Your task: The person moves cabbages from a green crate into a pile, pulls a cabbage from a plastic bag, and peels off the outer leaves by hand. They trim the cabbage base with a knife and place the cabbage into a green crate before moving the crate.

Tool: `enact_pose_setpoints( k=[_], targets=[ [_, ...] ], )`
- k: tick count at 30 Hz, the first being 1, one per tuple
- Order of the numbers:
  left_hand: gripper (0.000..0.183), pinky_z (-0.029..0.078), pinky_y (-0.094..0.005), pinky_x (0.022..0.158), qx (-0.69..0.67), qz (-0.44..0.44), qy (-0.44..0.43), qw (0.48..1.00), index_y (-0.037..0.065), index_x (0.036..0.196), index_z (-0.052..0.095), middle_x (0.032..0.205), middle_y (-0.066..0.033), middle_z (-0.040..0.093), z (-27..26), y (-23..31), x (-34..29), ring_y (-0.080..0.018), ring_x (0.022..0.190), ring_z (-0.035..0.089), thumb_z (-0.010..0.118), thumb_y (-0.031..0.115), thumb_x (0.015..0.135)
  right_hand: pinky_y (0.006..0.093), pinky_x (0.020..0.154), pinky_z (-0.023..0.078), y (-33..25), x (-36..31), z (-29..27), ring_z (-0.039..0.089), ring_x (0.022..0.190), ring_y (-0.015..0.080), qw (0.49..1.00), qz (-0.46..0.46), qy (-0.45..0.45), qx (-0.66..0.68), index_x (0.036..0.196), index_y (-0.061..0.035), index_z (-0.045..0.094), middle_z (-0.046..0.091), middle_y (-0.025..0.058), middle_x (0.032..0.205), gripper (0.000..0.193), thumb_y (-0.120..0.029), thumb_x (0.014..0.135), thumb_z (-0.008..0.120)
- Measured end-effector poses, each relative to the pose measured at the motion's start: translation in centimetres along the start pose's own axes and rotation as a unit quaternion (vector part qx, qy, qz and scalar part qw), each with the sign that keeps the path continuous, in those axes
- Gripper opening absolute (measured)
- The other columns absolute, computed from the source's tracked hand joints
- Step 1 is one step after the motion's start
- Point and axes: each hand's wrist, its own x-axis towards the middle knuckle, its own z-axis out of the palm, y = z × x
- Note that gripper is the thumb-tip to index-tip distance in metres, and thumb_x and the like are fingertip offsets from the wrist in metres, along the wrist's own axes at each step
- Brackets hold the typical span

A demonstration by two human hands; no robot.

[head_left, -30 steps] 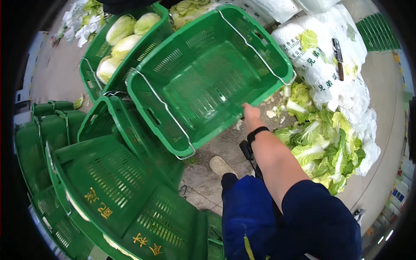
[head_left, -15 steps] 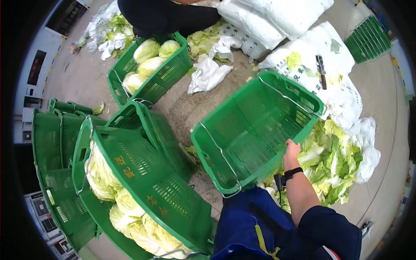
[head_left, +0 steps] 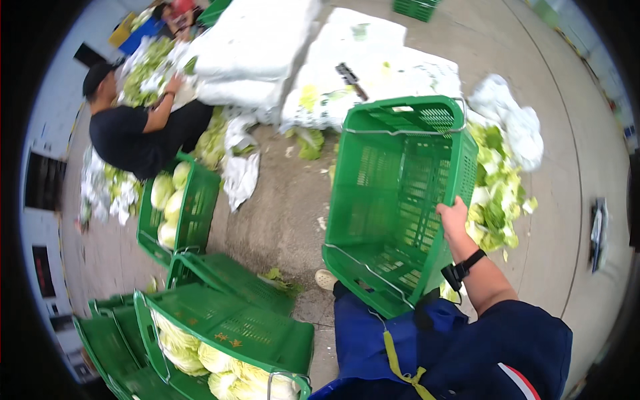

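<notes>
My right hand (head_left: 455, 217) is closed round the right rim of an empty green plastic crate (head_left: 363, 193) with wire handles. The crate hangs tilted in front of my blue apron (head_left: 370, 347), its open side turned toward me. A black band with a small device (head_left: 460, 272) sits on my right wrist. Just beyond the hand lies a heap of loose cabbage leaves (head_left: 493, 200). No part of my left hand shows.
At lower left, a green crate (head_left: 267, 337) holds napa cabbages (head_left: 217, 360), with more crates (head_left: 110, 340) beside it. A co-worker (head_left: 130, 130) crouches behind another cabbage-filled crate (head_left: 203, 200). White sacks (head_left: 257, 40) lie ahead, one bearing a brown-handled knife (head_left: 360, 92).
My right hand has raised the empty crate and tipped it more upright, its open side toward me. My view has swung, bringing the co-worker's upper body into sight.
</notes>
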Motion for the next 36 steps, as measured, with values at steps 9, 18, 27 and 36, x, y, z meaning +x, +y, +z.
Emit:
enact_pose_setpoints(
  k=[9, 18, 27, 36],
  targets=[
    [0.029, 0.045, -0.0349, 0.077, 0.030, -0.037, 0.018, 0.999, -0.002, 0.102, 0.055, 0.100, -0.0143, 0.060, 1.8, -5.3, 5.5, -0.0241, 0.087, 0.055, 0.059, 0.018, 0.082, 0.0319, 0.054, 0.047, 5.5, 10.9, -21.5, 0.058, 0.060, 0.0177, 0.996, 0.055, 0.053, -0.035, 0.089, 0.0046, 0.058, 0.062, 0.0102, 0.072, 0.034, -0.014, 0.061, 0.066],
    [0.037, 0.044, -0.0338, 0.082, 0.041, -0.117, 0.043, 0.991, -0.001, 0.108, 0.052, 0.108, -0.0145, 0.057, 2.7, -8.6, 7.9, -0.0232, 0.093, 0.054, 0.059, 0.023, 0.081, 0.0325, 0.055, 0.040, 11.2, 16.8, -27.2, 0.051, 0.062, 0.0175, 0.956, 0.135, 0.257, 0.029, 0.072, 0.0041, 0.057, 0.056, 0.0072, 0.069, 0.015, -0.004, 0.060, 0.060],
    [0.045, 0.043, -0.0327, 0.088, -0.017, -0.165, 0.078, 0.983, -0.001, 0.114, 0.049, 0.115, -0.0147, 0.055, 2.8, -10.4, 8.5, -0.0223, 0.099, 0.053, 0.059, 0.028, 0.081, 0.0355, 0.066, 0.047, 14.4, 19.7, -36.9, 0.058, 0.072, 0.0208, 0.976, 0.009, 0.162, -0.144, 0.097, 0.0052, 0.059, 0.062, 0.0122, 0.083, 0.036, -0.019, 0.071, 0.064],
    [0.037, 0.039, -0.0430, 0.095, -0.775, -0.249, 0.086, 0.575, 0.004, 0.116, 0.051, 0.119, -0.0129, 0.055, 8.8, -10.0, 9.3, -0.0281, 0.109, 0.051, 0.047, 0.024, 0.085, 0.0526, 0.085, 0.040, 23.9, 25.7, -27.2, 0.046, 0.116, 0.0273, 0.961, 0.094, -0.205, -0.163, 0.139, -0.0123, 0.032, 0.045, 0.0084, 0.133, 0.066, -0.038, 0.083, 0.058]
  ],
)
